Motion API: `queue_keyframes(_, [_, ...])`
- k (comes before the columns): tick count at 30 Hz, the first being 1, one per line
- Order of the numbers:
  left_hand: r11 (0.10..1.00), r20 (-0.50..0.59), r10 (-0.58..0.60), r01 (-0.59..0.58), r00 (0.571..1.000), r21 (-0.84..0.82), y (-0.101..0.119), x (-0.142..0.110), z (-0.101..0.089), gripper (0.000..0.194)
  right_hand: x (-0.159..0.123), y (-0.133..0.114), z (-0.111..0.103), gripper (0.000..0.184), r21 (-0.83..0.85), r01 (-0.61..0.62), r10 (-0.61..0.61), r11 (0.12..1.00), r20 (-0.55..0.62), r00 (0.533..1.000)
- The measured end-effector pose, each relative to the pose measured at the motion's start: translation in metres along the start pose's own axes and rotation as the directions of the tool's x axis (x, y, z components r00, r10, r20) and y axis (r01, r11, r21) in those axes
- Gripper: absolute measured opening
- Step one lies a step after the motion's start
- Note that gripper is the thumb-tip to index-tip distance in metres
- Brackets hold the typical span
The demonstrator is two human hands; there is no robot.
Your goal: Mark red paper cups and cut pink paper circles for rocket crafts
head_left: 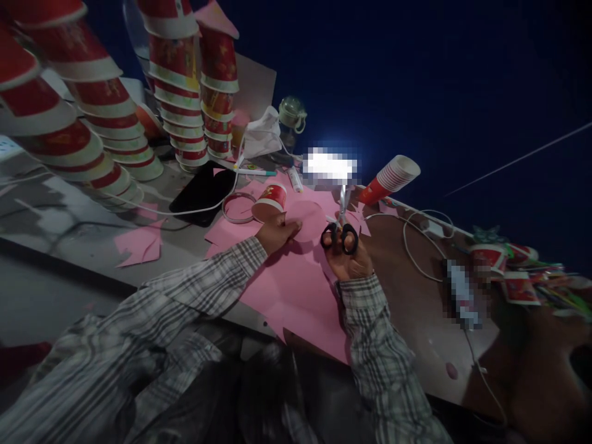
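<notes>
My left hand [278, 234] pinches the left edge of a round pink paper disc [309, 222]. In my right hand [349, 259] is a pair of scissors [342, 213], with fingers through the black handle loops and the blades pointing away from me. The blades are just right of the disc, apart from it. Beneath both hands lie large pink paper sheets [296, 296]. A red paper cup [272, 200] lies tipped beside my left hand, and a roll of tape [238, 208] is to its left.
Tall stacks of red paper cups [178, 92] rise at the left. A black phone [203, 194] lies before them, crossed by a white cable. Another cup stack [393, 176] leans at the back right. Pink scraps [141, 240] lie at left. A blurred power strip [462, 296] is at right.
</notes>
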State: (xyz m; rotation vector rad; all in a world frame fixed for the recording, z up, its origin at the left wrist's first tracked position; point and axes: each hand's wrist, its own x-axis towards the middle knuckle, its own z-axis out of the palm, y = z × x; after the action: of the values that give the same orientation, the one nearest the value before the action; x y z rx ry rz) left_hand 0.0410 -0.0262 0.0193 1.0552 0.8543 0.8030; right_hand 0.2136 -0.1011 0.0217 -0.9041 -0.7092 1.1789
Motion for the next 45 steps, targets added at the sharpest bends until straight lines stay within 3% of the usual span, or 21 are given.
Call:
queue_keyframes(3, [1.000, -0.027, -0.015, 0.014, 1.000, -0.016, 0.006, -0.001, 0.002, 0.033, -0.003, -0.005, -0.002, 0.038, -0.037, 0.002, 0.000, 0.999, 0.041, 0.999])
queue_keyframes(7, [0.995, -0.068, -0.026, 0.020, 0.997, -0.095, 0.011, 0.001, 0.002, 0.027, -0.003, -0.006, -0.007, 0.053, -0.119, 0.116, -0.105, 0.986, 0.091, 0.990])
queue_keyframes(10, [0.983, -0.094, 0.021, -0.038, 0.995, -0.180, 0.011, 0.005, -0.003, 0.034, -0.001, 0.000, -0.009, 0.049, -0.204, 0.175, -0.147, 0.963, 0.148, 0.978])
queue_keyframes(13, [0.978, -0.120, 0.120, -0.138, 0.985, -0.155, 0.013, 0.009, -0.009, 0.041, -0.002, 0.011, -0.010, 0.049, -0.287, 0.132, -0.080, 0.949, 0.186, 0.979])
queue_keyframes(15, [0.969, -0.134, 0.194, -0.212, 0.972, -0.130, 0.016, 0.009, -0.011, 0.041, -0.003, 0.018, -0.010, 0.051, -0.337, 0.167, -0.107, 0.927, 0.190, 0.976])
queue_keyframes(18, [0.956, -0.184, 0.246, -0.270, 0.952, -0.118, 0.022, 0.007, -0.012, 0.038, -0.007, 0.023, -0.009, 0.047, -0.480, 0.278, -0.182, 0.832, 0.236, 0.954])
queue_keyframes(22, [0.958, -0.218, 0.215, -0.249, 0.952, -0.144, 0.026, 0.004, -0.010, 0.034, -0.014, 0.022, -0.003, 0.041, -0.643, 0.386, -0.190, 0.662, 0.355, 0.916])
queue_keyframes(25, [0.957, -0.215, 0.202, -0.239, 0.955, -0.161, 0.026, 0.002, -0.008, 0.033, -0.016, 0.023, 0.002, 0.037, -0.675, 0.399, -0.173, 0.621, 0.378, 0.909])
queue_keyframes(33, [0.960, -0.213, 0.212, -0.243, 0.954, -0.135, 0.023, 0.000, 0.000, 0.030, -0.018, 0.028, 0.003, 0.035, -0.686, 0.336, -0.095, 0.645, 0.365, 0.926])
queue_keyframes(45, [0.966, -0.197, 0.227, -0.246, 0.954, -0.083, 0.020, -0.001, 0.000, 0.017, -0.019, 0.031, 0.008, 0.033, -0.692, 0.313, -0.090, 0.650, 0.340, 0.936])
